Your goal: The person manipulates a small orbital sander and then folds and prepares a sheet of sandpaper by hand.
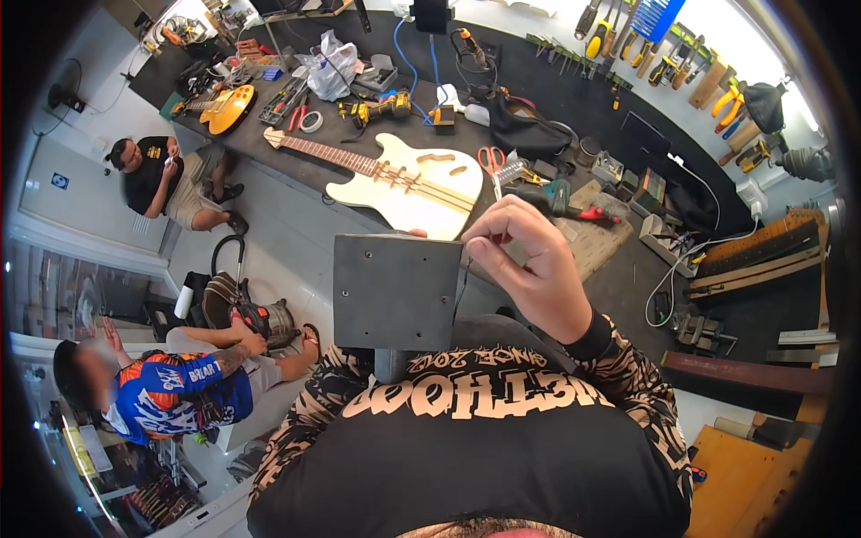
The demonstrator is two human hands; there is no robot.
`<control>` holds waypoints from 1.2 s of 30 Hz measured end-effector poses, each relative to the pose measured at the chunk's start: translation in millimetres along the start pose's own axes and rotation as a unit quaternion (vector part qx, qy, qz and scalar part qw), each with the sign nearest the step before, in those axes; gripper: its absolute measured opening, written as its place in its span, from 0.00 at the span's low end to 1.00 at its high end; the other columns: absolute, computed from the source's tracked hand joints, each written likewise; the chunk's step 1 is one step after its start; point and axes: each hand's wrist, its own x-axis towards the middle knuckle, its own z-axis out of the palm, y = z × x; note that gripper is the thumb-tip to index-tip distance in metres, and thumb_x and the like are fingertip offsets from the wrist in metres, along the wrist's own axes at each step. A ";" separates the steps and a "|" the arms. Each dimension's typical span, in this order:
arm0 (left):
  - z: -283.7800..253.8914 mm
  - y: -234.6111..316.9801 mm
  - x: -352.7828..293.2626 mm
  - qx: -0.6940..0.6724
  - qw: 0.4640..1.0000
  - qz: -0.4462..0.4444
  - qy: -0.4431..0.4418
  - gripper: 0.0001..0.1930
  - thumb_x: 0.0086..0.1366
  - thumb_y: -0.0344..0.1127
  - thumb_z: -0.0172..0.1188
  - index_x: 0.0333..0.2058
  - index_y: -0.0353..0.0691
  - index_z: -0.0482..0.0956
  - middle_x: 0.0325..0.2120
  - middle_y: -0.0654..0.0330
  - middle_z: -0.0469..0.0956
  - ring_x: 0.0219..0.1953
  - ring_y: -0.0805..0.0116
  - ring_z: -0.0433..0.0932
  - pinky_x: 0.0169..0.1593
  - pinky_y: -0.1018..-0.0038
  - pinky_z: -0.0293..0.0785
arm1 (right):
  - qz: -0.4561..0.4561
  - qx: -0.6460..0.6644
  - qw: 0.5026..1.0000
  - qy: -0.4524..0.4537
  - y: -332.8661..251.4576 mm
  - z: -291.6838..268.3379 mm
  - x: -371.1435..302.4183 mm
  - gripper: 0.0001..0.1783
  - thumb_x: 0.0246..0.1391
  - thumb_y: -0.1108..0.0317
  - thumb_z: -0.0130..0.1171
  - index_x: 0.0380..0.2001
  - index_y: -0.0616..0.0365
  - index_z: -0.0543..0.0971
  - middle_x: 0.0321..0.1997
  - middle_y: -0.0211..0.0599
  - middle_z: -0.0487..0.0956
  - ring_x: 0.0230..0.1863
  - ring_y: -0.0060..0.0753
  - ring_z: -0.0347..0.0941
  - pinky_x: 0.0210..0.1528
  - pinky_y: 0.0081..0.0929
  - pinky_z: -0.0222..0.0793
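A dark grey square panel (395,291) with small screws or holes near its corners is held up in front of my chest. My left hand (418,233) is mostly hidden behind it; just a fingertip shows over the top edge, and the hand appears to grip the panel. At the panel's upper right corner, my right hand (529,255) has thumb and forefinger pinched together. What they pinch is too small to make out, though a thin dark strand hangs below them. Just beyond lies a pale, unpainted electric guitar (359,193) on the dark workbench.
Red-handled scissors (491,161), a yellow-black cordless drill (377,108) and a teal power tool (552,195) lie on the bench (260,148). A yellow guitar (229,109) is farther left. Two seated people (166,179) and a vacuum cleaner (269,321) are at left.
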 end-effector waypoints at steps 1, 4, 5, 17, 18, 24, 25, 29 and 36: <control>-8.8 -1.2 -1.9 0.000 1.000 0.003 0.001 0.38 0.81 0.47 0.63 0.79 0.37 0.57 0.67 0.38 0.75 0.63 0.44 0.84 0.59 0.54 0.90 | 0.022 -0.013 0.999 -0.027 -1.0 -2.3 -0.8 0.04 0.69 0.74 0.69 0.43 0.62 0.85 0.39 0.30 0.84 0.39 0.22 0.77 0.44 0.25 0.75; -22.1 -4.9 -2.8 -0.005 1.000 0.005 0.000 0.37 0.81 0.50 0.61 0.78 0.37 0.59 0.65 0.38 0.77 0.61 0.45 0.85 0.55 0.55 0.90 | 0.130 0.060 0.988 -0.059 -5.7 -3.3 -0.4 0.06 0.73 0.71 0.67 0.46 0.63 0.85 0.40 0.28 0.84 0.41 0.19 0.76 0.45 0.23 0.75; -24.8 -5.0 -3.0 -0.008 1.000 0.005 -0.001 0.37 0.81 0.51 0.60 0.78 0.37 0.60 0.64 0.38 0.77 0.61 0.45 0.85 0.54 0.55 0.90 | 0.213 0.145 0.964 -0.061 -6.3 -3.2 -0.3 0.07 0.74 0.70 0.66 0.48 0.64 0.84 0.41 0.27 0.84 0.42 0.18 0.76 0.47 0.23 0.75; -27.3 -20.3 4.2 -0.024 0.998 0.037 0.055 0.38 0.81 0.64 0.53 0.74 0.37 0.68 0.57 0.39 0.82 0.53 0.45 0.88 0.40 0.58 0.91 | 0.144 0.156 0.976 -0.038 13.0 -6.8 -11.9 0.19 0.75 0.73 0.63 0.64 0.65 0.77 0.58 0.32 0.80 0.51 0.18 0.77 0.60 0.24 0.75; -22.2 -22.0 3.2 -0.034 0.996 0.024 0.084 0.39 0.81 0.65 0.52 0.74 0.37 0.68 0.56 0.39 0.83 0.52 0.45 0.88 0.39 0.58 0.91 | 0.134 0.127 0.982 -0.026 19.8 -5.1 -10.3 0.22 0.75 0.73 0.62 0.68 0.65 0.75 0.60 0.33 0.79 0.52 0.18 0.77 0.61 0.25 0.75; 29.5 -23.5 22.1 -0.009 0.974 -0.031 0.224 0.42 0.80 0.70 0.48 0.70 0.34 0.69 0.49 0.47 0.78 0.40 0.63 0.76 0.34 0.73 0.81 | 0.214 0.169 0.962 0.028 74.7 -12.3 -3.7 0.29 0.77 0.68 0.61 0.76 0.61 0.69 0.64 0.33 0.79 0.55 0.20 0.77 0.62 0.27 0.74; 30.5 -24.1 22.7 -0.006 0.969 -0.026 0.246 0.41 0.80 0.70 0.48 0.69 0.35 0.70 0.50 0.47 0.78 0.40 0.61 0.78 0.35 0.72 0.83 | 0.251 0.206 0.946 0.027 81.0 -13.9 -4.4 0.29 0.78 0.66 0.60 0.76 0.61 0.70 0.64 0.33 0.79 0.55 0.21 0.77 0.61 0.27 0.75; 39.9 -22.8 21.9 0.087 0.959 0.034 0.269 0.35 0.81 0.68 0.50 0.64 0.39 0.76 0.46 0.52 0.83 0.38 0.62 0.84 0.35 0.70 0.85 | 0.274 0.224 0.935 0.010 89.7 -17.7 -9.6 0.29 0.79 0.64 0.59 0.77 0.60 0.69 0.65 0.32 0.79 0.56 0.22 0.78 0.62 0.29 0.76; 63.1 -3.0 18.3 0.359 0.883 0.165 0.255 0.23 0.81 0.53 0.59 0.62 0.43 0.76 0.42 0.55 0.85 0.33 0.64 0.85 0.37 0.69 0.85 | 0.251 0.388 0.887 0.012 80.7 -11.1 -19.0 0.31 0.81 0.64 0.55 0.80 0.60 0.65 0.75 0.42 0.72 0.67 0.36 0.79 0.74 0.36 0.70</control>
